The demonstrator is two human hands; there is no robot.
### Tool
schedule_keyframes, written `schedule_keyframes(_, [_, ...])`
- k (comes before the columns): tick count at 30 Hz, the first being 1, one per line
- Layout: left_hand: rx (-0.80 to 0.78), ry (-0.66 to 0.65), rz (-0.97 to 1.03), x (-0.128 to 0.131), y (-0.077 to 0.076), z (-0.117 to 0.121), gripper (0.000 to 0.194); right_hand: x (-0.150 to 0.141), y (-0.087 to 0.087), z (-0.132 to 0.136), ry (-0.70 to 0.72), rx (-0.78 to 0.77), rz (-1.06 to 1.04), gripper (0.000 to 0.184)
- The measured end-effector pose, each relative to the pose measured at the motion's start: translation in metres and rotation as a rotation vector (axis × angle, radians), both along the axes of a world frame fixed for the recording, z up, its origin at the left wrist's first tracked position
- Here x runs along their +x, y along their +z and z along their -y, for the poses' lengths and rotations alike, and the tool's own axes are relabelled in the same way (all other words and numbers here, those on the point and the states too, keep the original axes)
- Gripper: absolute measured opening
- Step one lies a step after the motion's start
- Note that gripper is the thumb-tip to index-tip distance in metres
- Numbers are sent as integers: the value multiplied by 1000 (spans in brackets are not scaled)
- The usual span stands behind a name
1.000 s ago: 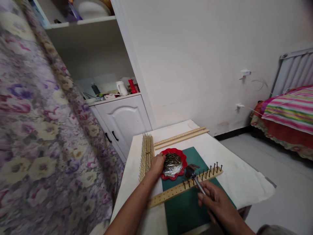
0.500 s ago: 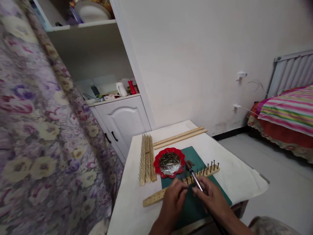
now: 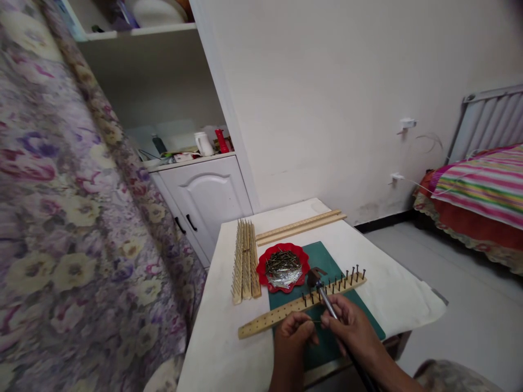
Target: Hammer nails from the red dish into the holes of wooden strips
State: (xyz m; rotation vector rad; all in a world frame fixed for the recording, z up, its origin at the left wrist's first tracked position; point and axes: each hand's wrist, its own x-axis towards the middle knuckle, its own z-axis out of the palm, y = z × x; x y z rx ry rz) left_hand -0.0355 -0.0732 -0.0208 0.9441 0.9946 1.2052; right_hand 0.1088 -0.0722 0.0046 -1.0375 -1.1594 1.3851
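My right hand (image 3: 352, 322) is wrapped round the handle of a claw hammer (image 3: 329, 305), its head above the drilled wooden strip. My left hand (image 3: 295, 331) pinches a thin nail (image 3: 316, 321), whose other end reaches the right fingertips. In front of both hands lies the wooden strip (image 3: 261, 322), with bare holes on its left part and several dark nails (image 3: 353, 271) standing upright on its right part. Beneath it is a green mat (image 3: 327, 348). Behind the strip a red scalloped bowl (image 3: 261, 270) holds many loose nails (image 3: 284, 267), some dark, some silvery.
Left of the bowl lie wooden strips (image 3: 246, 261) bristling with upright nails. Two bare wooden strips (image 3: 300, 227) lie at the back of the white-covered table (image 3: 212, 332). A floral curtain (image 3: 81, 218) hangs left, beside a white cabinet (image 3: 212, 198). A bed (image 3: 482, 190) stands right.
My left hand has come from the bowl's left edge to the front of the strip, beside my right hand, with a nail now between its fingers. The bowl has shifted slightly left in view.
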Motion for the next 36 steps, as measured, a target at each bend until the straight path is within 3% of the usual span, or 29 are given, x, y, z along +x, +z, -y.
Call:
schedule_keyframes(3, [-78, 36, 123, 5, -2, 3, 25, -3, 1, 1, -13, 7, 17, 20])
schedule_keyframes(5, [-50, 52, 102, 1, 1, -1, 24, -4, 3, 3, -25, 7, 40, 19])
schedule_keyframes(12, [248, 150, -494, -37, 17, -37, 15, 4, 9, 5, -52, 11, 93, 21])
schedule_keyframes(20, [444, 104, -877, -38, 9, -47, 14, 6, 11, 5, -47, 28, 130, 17])
schedule_keyframes(29, [474, 81, -980, -36, 10, -52, 11, 6, 10, 5, -45, 35, 142, 14])
schedule_keyframes(36, [498, 88, -1019, -31, 10, -55, 12, 0, 13, 4, 77, 3, 121, 14])
